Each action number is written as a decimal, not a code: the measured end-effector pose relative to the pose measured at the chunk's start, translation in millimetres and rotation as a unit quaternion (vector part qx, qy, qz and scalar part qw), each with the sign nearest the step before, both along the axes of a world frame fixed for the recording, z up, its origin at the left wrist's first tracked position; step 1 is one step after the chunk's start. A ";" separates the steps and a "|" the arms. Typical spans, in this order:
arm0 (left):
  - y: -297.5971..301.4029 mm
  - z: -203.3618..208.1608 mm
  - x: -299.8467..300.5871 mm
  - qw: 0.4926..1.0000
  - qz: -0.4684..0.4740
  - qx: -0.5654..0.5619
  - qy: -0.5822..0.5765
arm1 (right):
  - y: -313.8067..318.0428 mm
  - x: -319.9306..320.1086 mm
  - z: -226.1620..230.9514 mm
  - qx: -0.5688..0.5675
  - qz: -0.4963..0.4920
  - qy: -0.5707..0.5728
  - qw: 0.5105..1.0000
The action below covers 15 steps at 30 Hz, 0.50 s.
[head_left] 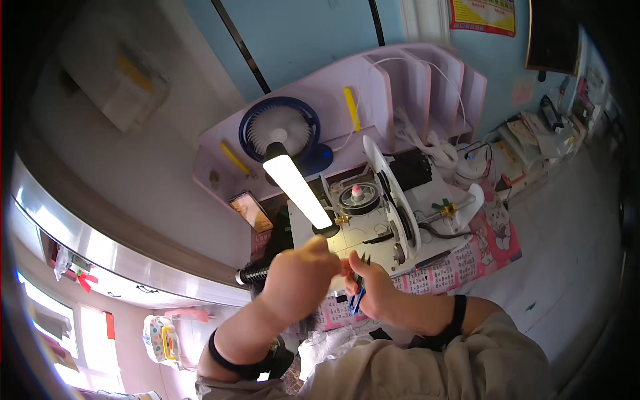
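Note:
Close above the front of the white machine bed [350, 250], my two hands meet at their fingertips. My left hand [301, 279] is closed with its back up; whatever its fingers pinch is hidden or too fine to see. In my right hand [377, 290] lies a blue-handled pliers-like tool [358, 299], its two dark pointed jaws sticking up past the thumb. The machine carries a black wheel with a pink knob [357, 191] and a tall white curved side plate [395, 200]. A lit lamp bar [298, 191] leans over the bed.
Behind stands a lilac shelf unit [347, 73] with a dark blue fan [280, 127]. A phone [251, 211] leans at the left. Bundled white cable [437, 150] sits at the back right. Under the machine lies a pink printed mat [460, 267]. A spring-wrapped rod [252, 275] juts out beside my left forearm.

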State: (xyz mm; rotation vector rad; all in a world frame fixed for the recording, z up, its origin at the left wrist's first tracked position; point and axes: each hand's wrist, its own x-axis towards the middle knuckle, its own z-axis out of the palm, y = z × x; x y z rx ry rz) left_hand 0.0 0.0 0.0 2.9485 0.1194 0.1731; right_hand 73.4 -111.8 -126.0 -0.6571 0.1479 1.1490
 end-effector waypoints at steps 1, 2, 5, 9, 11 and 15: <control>-5.8 -1.5 -7.7 0.999 -0.049 0.010 -0.009 | -6.4 -5.2 12.5 0.036 -0.016 -0.012 0.999; -8.1 -2.9 -10.5 0.995 -0.097 0.019 -0.018 | -9.4 -7.7 16.9 0.071 -0.032 -0.024 0.997; 1.6 -21.6 5.6 0.990 -0.033 -0.084 -0.107 | -14.2 -8.4 3.9 0.031 -0.099 -0.060 0.993; 15.4 -42.2 25.8 0.956 -0.167 0.095 -0.221 | -20.8 -8.8 -3.2 -0.027 -0.144 -0.126 0.981; 18.0 -49.5 34.4 0.942 -0.206 0.107 -0.244 | -19.6 -6.4 -5.8 -0.043 -0.160 -0.125 0.978; 5.8 -53.4 43.7 0.940 -0.192 0.098 -0.265 | -9.1 -6.5 -11.7 -0.064 -0.215 -0.111 0.968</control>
